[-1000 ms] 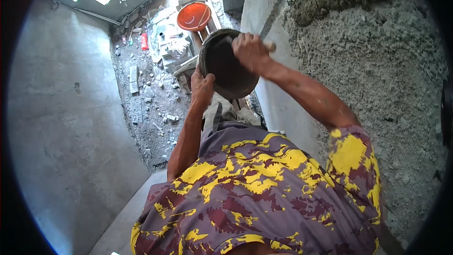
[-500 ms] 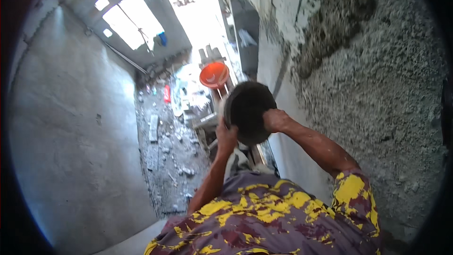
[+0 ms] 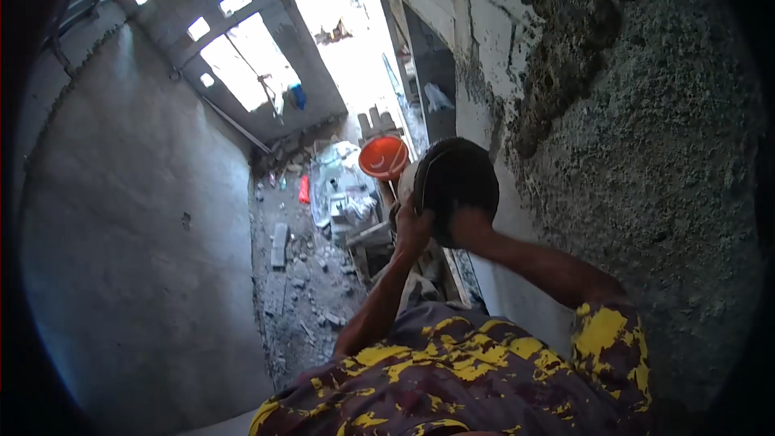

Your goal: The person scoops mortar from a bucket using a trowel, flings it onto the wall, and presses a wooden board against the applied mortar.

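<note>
My left grip [image 3: 413, 228] is closed around the edge of the dark bowl [image 3: 464, 173]; my right grip [image 3: 471, 228], blurred, is at its opening, holding what I cannot tell. Right of the bowl, rough mortar [image 3: 646, 210] seems to cover most of the wall [image 3: 521, 274], pale stretches apparently remaining bare. Beyond the bowl sits an orange basin [image 3: 378, 157].

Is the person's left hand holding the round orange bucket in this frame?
No: the left hand grips the left side of the round dark bowl, while the round orange bucket sits beyond it.
</note>
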Action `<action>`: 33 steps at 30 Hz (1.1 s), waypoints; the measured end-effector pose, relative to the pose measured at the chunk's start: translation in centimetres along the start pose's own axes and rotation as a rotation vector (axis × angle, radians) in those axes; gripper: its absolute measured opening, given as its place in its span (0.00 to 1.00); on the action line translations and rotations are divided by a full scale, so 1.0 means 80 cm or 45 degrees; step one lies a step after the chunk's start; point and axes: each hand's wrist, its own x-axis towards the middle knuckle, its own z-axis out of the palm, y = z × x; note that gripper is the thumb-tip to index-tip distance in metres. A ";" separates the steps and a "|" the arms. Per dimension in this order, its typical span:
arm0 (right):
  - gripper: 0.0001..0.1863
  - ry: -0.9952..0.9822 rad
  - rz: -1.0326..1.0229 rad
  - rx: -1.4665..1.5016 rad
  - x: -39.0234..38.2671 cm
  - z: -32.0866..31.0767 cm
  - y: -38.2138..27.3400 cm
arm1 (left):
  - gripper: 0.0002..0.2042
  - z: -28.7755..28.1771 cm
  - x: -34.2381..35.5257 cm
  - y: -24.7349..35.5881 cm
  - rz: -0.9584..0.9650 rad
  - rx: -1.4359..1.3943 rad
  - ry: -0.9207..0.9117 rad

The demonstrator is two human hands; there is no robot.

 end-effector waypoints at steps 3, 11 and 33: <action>0.14 -0.105 0.032 0.015 -0.007 0.025 0.034 | 0.26 0.000 0.006 -0.020 -0.018 -0.099 0.008; 0.13 -0.594 0.176 0.563 0.024 -0.008 0.076 | 0.21 -0.001 0.006 0.007 0.098 0.055 0.128; 0.15 -0.777 0.996 2.932 -0.064 0.066 0.029 | 0.22 0.009 0.022 -0.033 -0.039 -0.288 -0.219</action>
